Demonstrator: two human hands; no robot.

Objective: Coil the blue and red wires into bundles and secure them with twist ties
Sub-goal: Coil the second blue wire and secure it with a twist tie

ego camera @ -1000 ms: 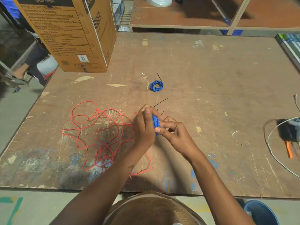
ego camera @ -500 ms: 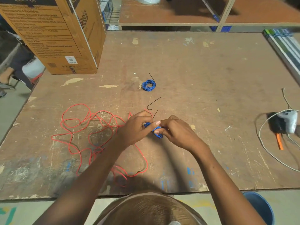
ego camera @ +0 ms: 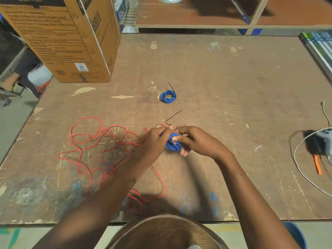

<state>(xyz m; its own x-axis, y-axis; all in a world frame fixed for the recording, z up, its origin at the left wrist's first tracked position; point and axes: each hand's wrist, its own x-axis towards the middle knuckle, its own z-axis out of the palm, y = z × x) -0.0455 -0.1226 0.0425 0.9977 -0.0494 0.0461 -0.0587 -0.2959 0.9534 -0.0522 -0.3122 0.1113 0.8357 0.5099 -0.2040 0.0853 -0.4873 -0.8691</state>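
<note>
You are looking at a dim, warm-lit scene. Your arms cast soft shadows onto the scuffed brown plywood tabletop point(ego camera: 224, 83) near its front edge. Wide-angle distortion bends the edges, and the far right side looks motion-blurred.

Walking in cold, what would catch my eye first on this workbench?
Probably the loose red wire sprawled in tangled loops across the table's left half. Next, mid-table, the left hand and right hand holding a small blue wire coil, with a finished blue bundle lying beyond them.
</note>
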